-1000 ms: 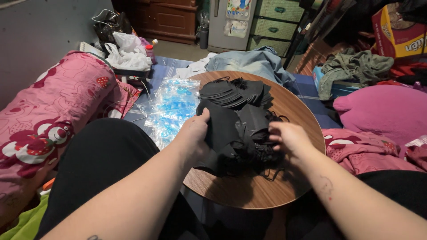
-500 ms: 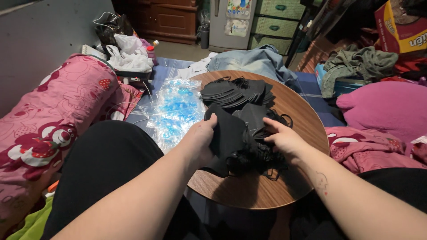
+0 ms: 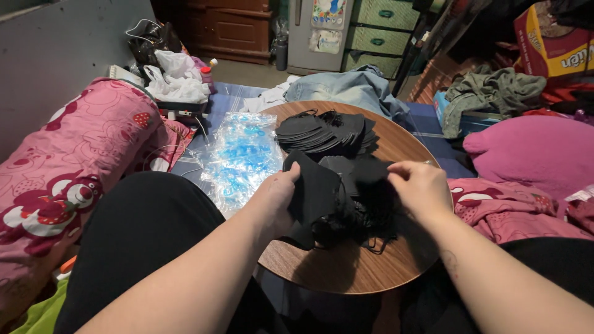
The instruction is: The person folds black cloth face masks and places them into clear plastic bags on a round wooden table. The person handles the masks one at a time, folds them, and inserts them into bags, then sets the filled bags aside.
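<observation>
Fingers of left hand (image 3: 275,201) half-hidden gripping black masks (image 3: 334,198), right hand (image 3: 424,185) pinching

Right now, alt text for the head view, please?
Two bare hands work a loose bundle of black face masks on a round wooden table: the left hand grips one side, and the right hand pinches a mask's top edge. A fanned stack of black masks lies beyond, and clear plastic bags lie left of the table.
</observation>
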